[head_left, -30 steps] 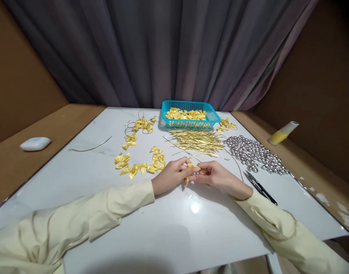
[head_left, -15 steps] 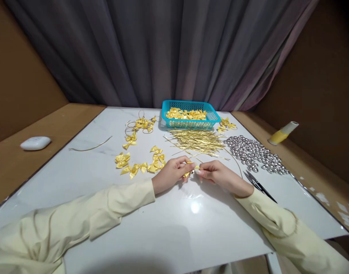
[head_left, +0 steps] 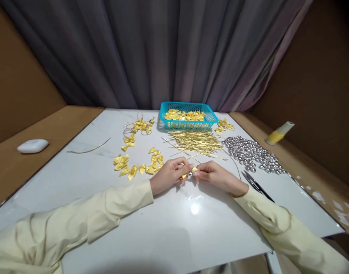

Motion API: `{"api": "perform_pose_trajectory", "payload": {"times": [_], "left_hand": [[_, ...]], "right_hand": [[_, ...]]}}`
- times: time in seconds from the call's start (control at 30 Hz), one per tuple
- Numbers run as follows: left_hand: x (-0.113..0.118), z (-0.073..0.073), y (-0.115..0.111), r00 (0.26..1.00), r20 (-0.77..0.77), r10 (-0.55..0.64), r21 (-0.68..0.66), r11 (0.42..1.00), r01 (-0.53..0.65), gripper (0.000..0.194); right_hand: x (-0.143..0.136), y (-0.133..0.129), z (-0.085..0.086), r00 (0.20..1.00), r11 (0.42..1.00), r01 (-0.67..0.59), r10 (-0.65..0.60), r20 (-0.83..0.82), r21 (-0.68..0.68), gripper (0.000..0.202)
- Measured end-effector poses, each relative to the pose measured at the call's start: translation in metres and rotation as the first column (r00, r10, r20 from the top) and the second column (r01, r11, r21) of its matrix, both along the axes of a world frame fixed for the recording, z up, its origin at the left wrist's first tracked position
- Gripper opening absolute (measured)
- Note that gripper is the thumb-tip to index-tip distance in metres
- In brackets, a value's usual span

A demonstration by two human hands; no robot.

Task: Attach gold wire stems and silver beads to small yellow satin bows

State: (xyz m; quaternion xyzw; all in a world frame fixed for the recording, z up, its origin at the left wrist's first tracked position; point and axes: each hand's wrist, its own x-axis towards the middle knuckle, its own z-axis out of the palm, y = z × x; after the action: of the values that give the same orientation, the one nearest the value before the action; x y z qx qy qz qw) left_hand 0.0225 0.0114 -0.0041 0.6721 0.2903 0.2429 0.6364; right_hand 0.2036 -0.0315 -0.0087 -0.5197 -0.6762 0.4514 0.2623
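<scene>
Near the middle of the white table [head_left: 163,228], my left hand [head_left: 174,172] pinches a yellow bow [head_left: 194,169] with a silver bell [head_left: 190,173] at it. My right hand [head_left: 213,175] grips the bow's other side, its fingertips close to the left ones. Fingers partly hide the bow. Several loose yellow bows [head_left: 138,169] lie left of my hands. Just beyond the hands is a pile of gold wire ties [head_left: 195,142]. Silver bells [head_left: 251,152] are heaped to the right, near black scissors [head_left: 258,186].
A blue basket [head_left: 188,125] of yellow bows stands at the back, with bows on wire loops [head_left: 141,125] to its left and more bows [head_left: 224,125] to its right. A white object [head_left: 32,146] is far left; a yellow-and-white bottle [head_left: 279,133] is far right.
My fingertips have come closer together, and the silver bell between them shows more clearly. The whole view has shifted slightly.
</scene>
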Motion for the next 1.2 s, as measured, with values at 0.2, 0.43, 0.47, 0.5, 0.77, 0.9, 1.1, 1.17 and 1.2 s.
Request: {"api": "perform_pose_trajectory", "payload": {"times": [0.2, 0.43, 0.47, 0.5, 0.77, 0.9, 1.1, 1.17, 1.2], "left_hand": [[0.0, -0.005, 0.003, 0.996, -0.091, 0.014, 0.043, 0.999, -0.01, 0.032], [0.002, -0.001, 0.003, 0.997, -0.078, -0.013, 0.034, 0.999, 0.016, 0.04], [0.002, 0.0, 0.003, 0.997, -0.08, -0.022, 0.032, 0.999, 0.025, 0.04], [0.002, 0.0, 0.003, 0.996, -0.081, -0.032, 0.029, 0.999, 0.035, 0.039], [0.0, -0.003, 0.006, 0.995, -0.078, -0.06, 0.055, 0.996, 0.064, 0.03], [0.0, -0.005, 0.005, 0.997, -0.061, -0.056, 0.049, 0.997, 0.059, 0.028], [-0.002, -0.005, 0.004, 0.997, -0.05, -0.058, 0.054, 0.997, 0.061, 0.029], [-0.002, -0.003, 0.003, 0.996, -0.063, -0.067, 0.072, 0.995, 0.071, 0.029], [-0.002, -0.002, 0.002, 0.995, -0.068, -0.073, 0.083, 0.993, 0.078, 0.029]], "right_hand": [[0.0, -0.008, 0.014, 0.983, 0.973, -0.124, 0.094, -0.159, -0.196, 0.039], [-0.003, -0.008, 0.01, 0.994, 0.992, -0.03, 0.016, -0.112, -0.124, 0.038], [-0.002, -0.007, 0.01, 0.994, 0.993, -0.018, 0.005, -0.112, -0.117, 0.038], [-0.001, -0.007, 0.01, 0.993, 0.994, -0.007, -0.006, -0.115, -0.109, 0.037], [0.004, -0.005, 0.01, 0.991, 0.995, 0.037, -0.048, -0.121, -0.088, 0.033], [0.002, -0.005, 0.008, 0.991, 0.997, 0.015, -0.026, -0.135, -0.079, 0.033], [0.007, -0.002, 0.008, 0.993, 0.989, -0.037, 0.02, -0.117, -0.143, 0.034], [0.009, -0.001, 0.008, 0.992, 0.985, -0.055, 0.035, -0.121, -0.162, 0.035], [0.009, -0.001, 0.009, 0.991, 0.985, -0.056, 0.035, -0.127, -0.162, 0.035]]}}
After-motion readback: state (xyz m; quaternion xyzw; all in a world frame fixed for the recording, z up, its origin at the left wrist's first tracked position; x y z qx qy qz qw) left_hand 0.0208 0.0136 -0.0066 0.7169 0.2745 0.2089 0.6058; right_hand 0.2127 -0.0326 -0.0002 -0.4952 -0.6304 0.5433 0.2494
